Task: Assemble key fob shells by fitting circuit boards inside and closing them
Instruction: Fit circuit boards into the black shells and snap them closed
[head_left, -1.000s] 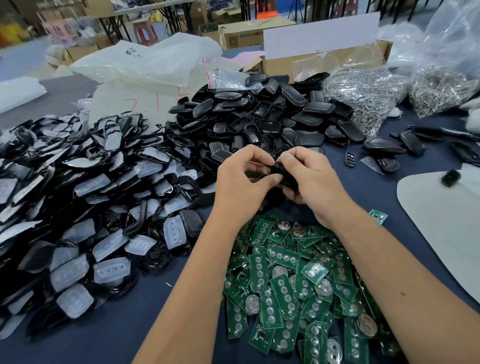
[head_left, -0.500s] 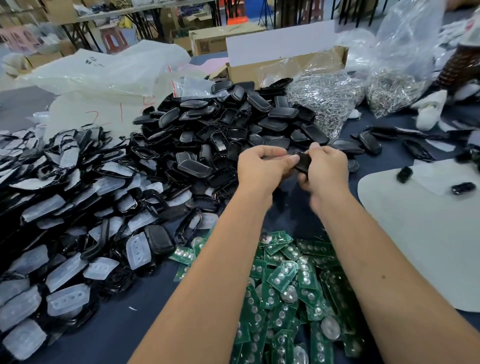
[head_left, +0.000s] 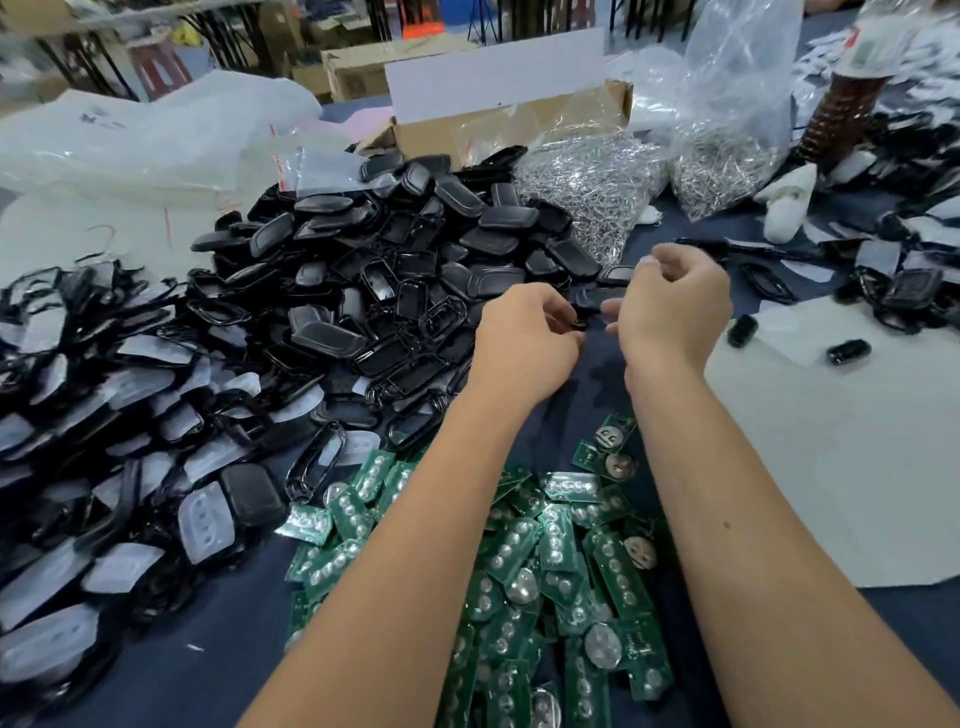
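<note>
At frame centre, the left hand (head_left: 524, 343) pinches one end of a black fob shell (head_left: 597, 300); its long axis runs sideways toward the right hand (head_left: 670, 306), whose curled fingers' grip cannot be told.

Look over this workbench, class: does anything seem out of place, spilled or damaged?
Nothing looks damaged. Two small black fobs lie alone on the white sheet, apart from the heaped black shells, and one green circuit board sits slightly off its pile.
</note>
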